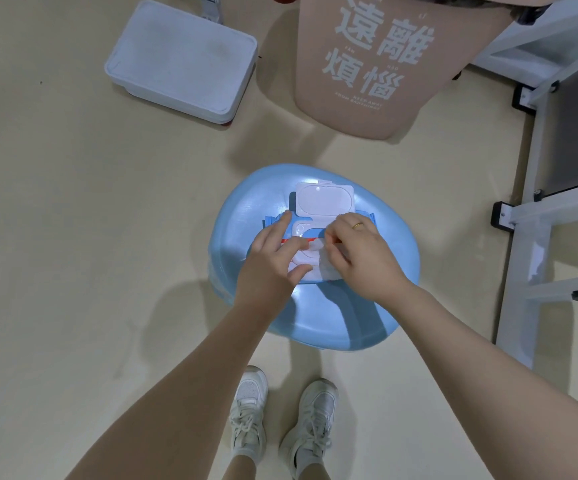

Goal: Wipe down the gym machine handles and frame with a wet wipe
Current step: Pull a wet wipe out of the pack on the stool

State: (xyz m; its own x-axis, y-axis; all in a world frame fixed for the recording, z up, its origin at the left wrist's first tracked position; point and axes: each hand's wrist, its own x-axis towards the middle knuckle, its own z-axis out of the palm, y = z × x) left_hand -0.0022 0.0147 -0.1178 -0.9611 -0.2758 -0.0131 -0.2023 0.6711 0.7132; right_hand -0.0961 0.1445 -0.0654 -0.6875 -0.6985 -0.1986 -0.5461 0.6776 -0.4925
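Observation:
A blue pack of wet wipes lies on a light-blue round stool, its white flip lid standing open toward the far side. My left hand rests flat on the pack's left half, fingers spread, pressing it down. My right hand, with a ring on one finger, pinches a white wet wipe at the pack's opening; the wipe is partly drawn out and bunched under my fingers. The white gym machine frame stands at the right edge of the view.
A pink bin with white printed characters stands behind the stool. A white lidded box sits on the beige floor at the back left. My two white trainers are below the stool. Black bolted brackets stick out from the frame.

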